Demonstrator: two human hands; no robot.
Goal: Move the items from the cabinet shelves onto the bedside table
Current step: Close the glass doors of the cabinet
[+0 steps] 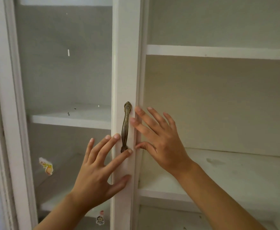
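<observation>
Cabinet shelves (219,51): white, bare in view, no items visible; task likely near done. Glazed door (124,72): left of open bay. Left hand (94,173), right hand (160,140): fingers spread, flat against door stile. Brass handle (126,127): ungrasped. Bedside table: out of view.

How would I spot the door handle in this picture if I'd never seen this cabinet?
Find the white cabinet door frame running upright down the middle, between the glass pane and the open shelves. Halfway down it sits the handle, between the left hand and the right hand. It is the only dark, bronze-coloured metal piece: slim, upright and ornate.
</observation>
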